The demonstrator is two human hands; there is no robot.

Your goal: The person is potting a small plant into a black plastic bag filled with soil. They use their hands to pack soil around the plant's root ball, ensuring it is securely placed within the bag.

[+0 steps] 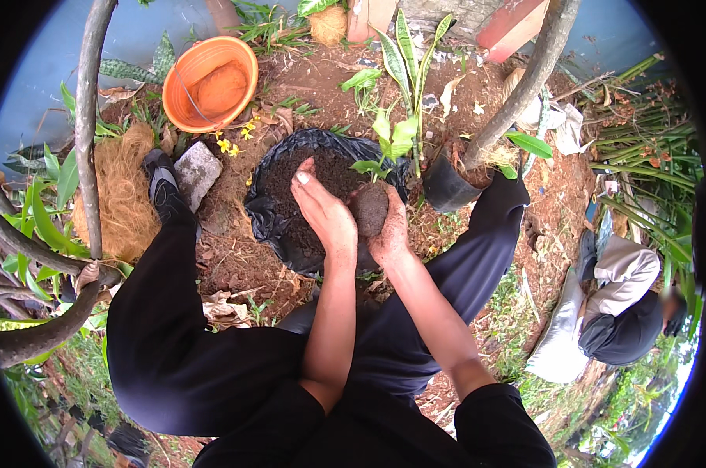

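My right hand (389, 234) is closed round the dark, rounded soil ball (368, 207) of a small seedling, whose light green leaves (396, 139) rise above it. Beside it, my left hand (326, 210) stands on edge with its fingers stretched out. Its palm side faces the soil ball; whether the two touch I cannot tell. Under both hands lies a black plastic grow bag (263, 226), its rim crumpled and dark loose soil (290, 164) inside. Soil clings to my fingers.
An orange bucket (248, 66) leans at the upper left, near a grey stone block (197, 173) and coconut fibre (119, 203). A black pot (445, 187) stands on the right beside a snake plant (404, 62). Branches (92, 117) rise on both sides. Another person (622, 331) sits at far right.
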